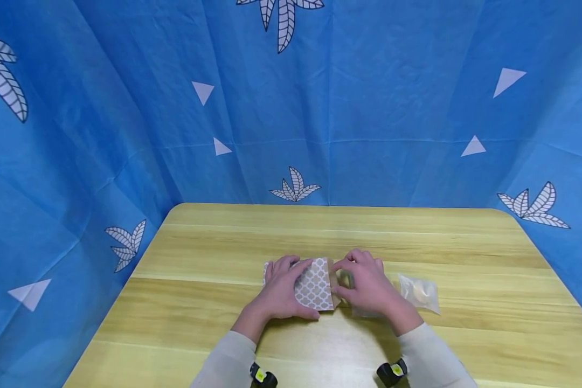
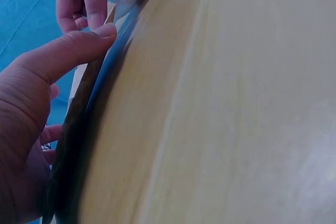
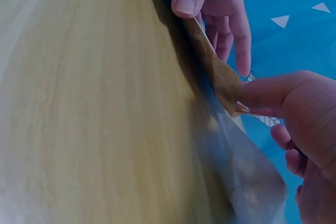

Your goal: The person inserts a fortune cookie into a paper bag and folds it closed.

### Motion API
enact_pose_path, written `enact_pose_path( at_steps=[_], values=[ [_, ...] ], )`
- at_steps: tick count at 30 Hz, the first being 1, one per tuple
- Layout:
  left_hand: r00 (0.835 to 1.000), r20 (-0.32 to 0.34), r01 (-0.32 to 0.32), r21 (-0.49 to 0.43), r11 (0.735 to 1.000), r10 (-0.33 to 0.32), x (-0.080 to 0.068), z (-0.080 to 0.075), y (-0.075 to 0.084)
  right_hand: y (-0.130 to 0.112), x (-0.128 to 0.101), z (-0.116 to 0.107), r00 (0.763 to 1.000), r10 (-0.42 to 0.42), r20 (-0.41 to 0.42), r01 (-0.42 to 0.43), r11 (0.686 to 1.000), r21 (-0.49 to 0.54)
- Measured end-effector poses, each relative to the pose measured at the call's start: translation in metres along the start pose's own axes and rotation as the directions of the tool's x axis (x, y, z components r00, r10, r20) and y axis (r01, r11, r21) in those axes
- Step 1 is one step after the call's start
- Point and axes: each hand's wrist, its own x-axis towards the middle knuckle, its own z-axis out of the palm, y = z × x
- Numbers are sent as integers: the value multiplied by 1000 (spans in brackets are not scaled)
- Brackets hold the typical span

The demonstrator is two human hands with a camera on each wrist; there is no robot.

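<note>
A flat paper packet [image 1: 315, 285] with a white lattice pattern on tan lies in front of me on the table. My left hand [image 1: 282, 295] grips it across its width, thumb along the near edge and fingers over the far side. At its right end, my right hand [image 1: 368, 283] pinches the brown paper flap [image 3: 224, 85] between thumb and fingertips. Clear plastic [image 1: 364, 312] shows partly under the right hand, mostly hidden by it. What lies inside the packet is hidden.
Just right of my right hand rests a small clear plastic bag [image 1: 419, 293] with a pale item inside. The wooden table [image 1: 184, 302] has rounded far corners. A blue curtain [image 1: 393, 108] with leaf and triangle prints hangs behind it and to the sides.
</note>
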Motion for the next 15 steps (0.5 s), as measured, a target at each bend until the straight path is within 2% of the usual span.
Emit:
enact_pose_path(
  at_steps=[6, 15],
  values=[
    [1000, 6, 8, -7, 1000, -8, 1, 2, -1, 4, 3, 6, 1000, 16, 15, -15, 999, -43],
    [1000, 9, 9, -4, 1000, -8, 3, 2, -3, 9, 5, 12, 999, 1, 33, 1, 999, -44]
  ],
)
